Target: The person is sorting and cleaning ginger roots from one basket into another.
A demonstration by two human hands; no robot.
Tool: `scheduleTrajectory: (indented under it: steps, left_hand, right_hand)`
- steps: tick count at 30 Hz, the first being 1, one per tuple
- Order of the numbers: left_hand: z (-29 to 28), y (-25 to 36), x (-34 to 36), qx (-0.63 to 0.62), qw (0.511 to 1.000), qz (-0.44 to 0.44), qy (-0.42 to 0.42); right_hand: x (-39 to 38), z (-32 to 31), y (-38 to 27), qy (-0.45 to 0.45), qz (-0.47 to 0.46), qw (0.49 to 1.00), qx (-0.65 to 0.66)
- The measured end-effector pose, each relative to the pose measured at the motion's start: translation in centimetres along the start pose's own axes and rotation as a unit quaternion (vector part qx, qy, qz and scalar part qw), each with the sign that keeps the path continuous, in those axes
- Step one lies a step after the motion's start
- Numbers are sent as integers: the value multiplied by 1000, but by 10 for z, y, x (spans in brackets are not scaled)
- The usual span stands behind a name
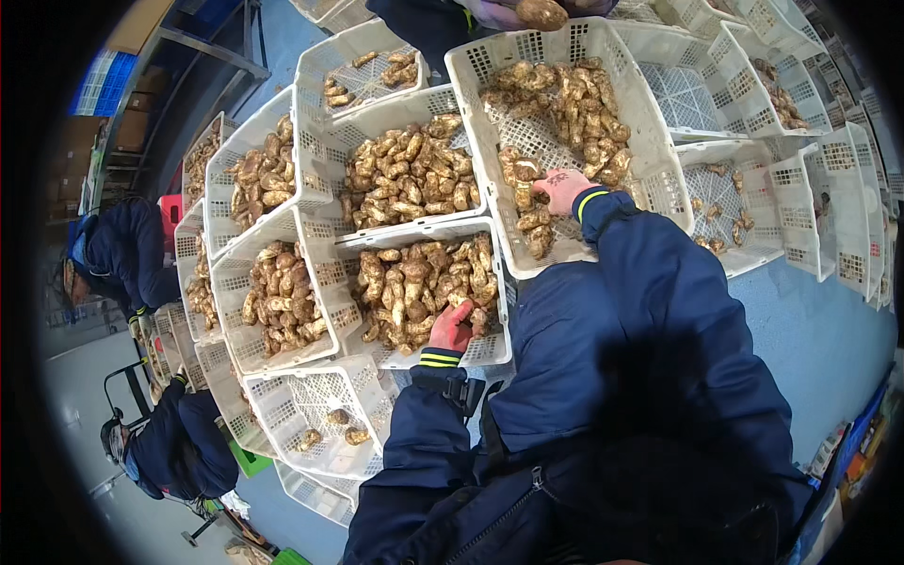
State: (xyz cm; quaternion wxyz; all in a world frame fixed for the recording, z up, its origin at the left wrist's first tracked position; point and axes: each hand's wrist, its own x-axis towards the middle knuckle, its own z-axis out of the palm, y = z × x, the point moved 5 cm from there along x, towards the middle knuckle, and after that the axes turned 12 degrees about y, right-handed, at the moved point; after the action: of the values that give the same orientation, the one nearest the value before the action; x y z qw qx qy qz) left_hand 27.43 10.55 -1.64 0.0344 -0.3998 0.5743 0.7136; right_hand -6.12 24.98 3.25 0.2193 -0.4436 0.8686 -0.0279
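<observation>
"Two grips: where?"

"Right hand [565, 191] inside the big basket [654, 137], touching mushrooms [520, 168]; closure cannot be told."

"Left?"

"Left hand [450, 330] against one mushroom [480, 323] in the smaller basket [485, 351], left of the big basket; clamping cannot be told."

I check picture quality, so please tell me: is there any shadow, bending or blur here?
In the head view, a dark shadow falls across the blue clothes; the head view bends the crates near the right rim and has black corners; in the head view, the mushrooms in the middle look fairly sharp, while things at the lower right are hard to make out.
</observation>
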Motion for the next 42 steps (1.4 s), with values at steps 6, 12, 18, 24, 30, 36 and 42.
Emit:
scheduleTrajectory:
  steps: [6, 12, 18, 24, 30, 36, 42]
  left_hand:
    - [-22, -21, 19, -250, 942, -148, 166]
    - [14, 50, 31, -314, 944, -98, 15]
    - [58, 113, 16, -244, 969, -46, 1]
    - [66, 149, 2, -217, 976, -13, 16]
    - [90, 192, -10, -190, 973, 114, -72]
    - [114, 188, -27, -187, 979, 30, -81]
    - [95, 199, -24, 63, 971, 213, 93]
  right_hand:
    - [5, 0, -4, 25, -28, 995, -94]
    - [11, 9, 3, -1, 9, 988, -157]
    - [9, 15, 6, 22, -8, 987, -158]
    - [-1, -56, 17, 147, 134, 954, 224]
    - [-38, -112, -44, -27, 74, 703, 707]
    - [-63, -132, -84, -77, -6, 757, 649]
    - [-52, -139, -58, 45, 47, 730, 681]
